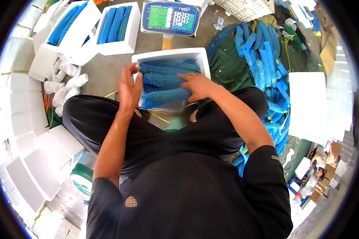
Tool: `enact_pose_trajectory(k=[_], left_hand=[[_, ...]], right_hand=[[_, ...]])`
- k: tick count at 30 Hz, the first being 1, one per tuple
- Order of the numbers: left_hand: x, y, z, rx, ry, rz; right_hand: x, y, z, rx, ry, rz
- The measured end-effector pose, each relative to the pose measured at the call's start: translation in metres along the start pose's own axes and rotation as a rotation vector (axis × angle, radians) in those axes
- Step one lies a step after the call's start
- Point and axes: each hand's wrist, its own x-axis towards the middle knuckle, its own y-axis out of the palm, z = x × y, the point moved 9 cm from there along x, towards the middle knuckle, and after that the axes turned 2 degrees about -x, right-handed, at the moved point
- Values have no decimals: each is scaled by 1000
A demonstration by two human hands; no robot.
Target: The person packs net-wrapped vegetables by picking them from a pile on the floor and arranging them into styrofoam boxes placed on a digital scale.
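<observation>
A white foam box [205,59] stands in front of me, holding several blue net-wrapped bundles [161,79]. At its left edge, my left hand [131,89] is raised with fingers apart, beside the bundles' ends, holding nothing. My right hand [197,85] rests its spread fingers on the right ends of the bundles. The nearest bundle [166,98] lies at the box's near side and looks slightly blurred. Just beyond the box, a scale display [170,18] shows green digits.
Two more foam boxes [135,28] with blue bundles are at the upper left. Blue netted pieces [267,67] pile up on the right, near a white foam lid [307,105]. White foam boxes [36,171] line the left. A person [321,161] is far right.
</observation>
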Motion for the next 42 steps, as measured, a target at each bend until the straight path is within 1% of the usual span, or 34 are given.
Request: enact_pose_trajectory(k=[1,2,4,5,6,7,8,10,11,14,15,17,18,20,21,24,25,28,29,32,36,37,40,41,42], left_hand=[[0,14,6,-22,-14,74],[0,27,10,85,-3,157],[7,57,23,37,-47,325],[9,67,38,25,-67,373],[7,80,60,15,-88,425],[12,84,40,241,276,403],[-5,87,46,383,304,466],[-20,101,52,465,233,589],[-24,98,43,462,268,530],[-25,102,38,519,260,494],[-24,100,30,555,286,479],[-18,93,19,489,210,425],[-14,90,17,456,171,398],[-2,91,6,566,306,362],[2,95,2,616,376,351],[7,109,42,708,352,399],[8,111,53,726,302,470],[9,115,68,690,240,520],[10,116,70,710,251,522],[5,123,71,748,300,536],[7,123,76,738,189,628],[9,119,69,718,215,605],[5,108,58,621,243,504],[4,106,50,590,269,445],[-1,107,46,569,262,441]], right_hand=[[-1,-14,6,-27,-21,11],[-3,-32,11,-41,-24,21],[-14,-67,18,-65,-37,48],[-23,-81,12,-30,-30,23],[-31,-92,-2,-30,56,42],[-39,-103,-14,-28,143,59],[-42,-108,-25,-24,232,74],[-36,-116,-41,-91,313,-10],[-33,-117,-50,-122,358,-55],[7,-99,-38,-251,177,-310],[19,-82,-37,-278,197,-357],[39,-50,-31,-357,216,-421],[40,-41,-31,-346,248,-493],[38,-32,-32,-320,322,-640],[39,-25,-36,-327,326,-634],[39,-26,-28,-193,395,-601],[42,-6,-36,-178,409,-567],[48,5,-43,-170,451,-495],[54,9,-50,-144,486,-422],[54,13,-54,-108,510,-460],[64,4,-55,-91,550,-328],[59,-8,-45,-118,548,-457],[21,-12,-44,61,813,-751],[11,-9,-45,68,860,-795],[6,2,-48,93,898,-758]])
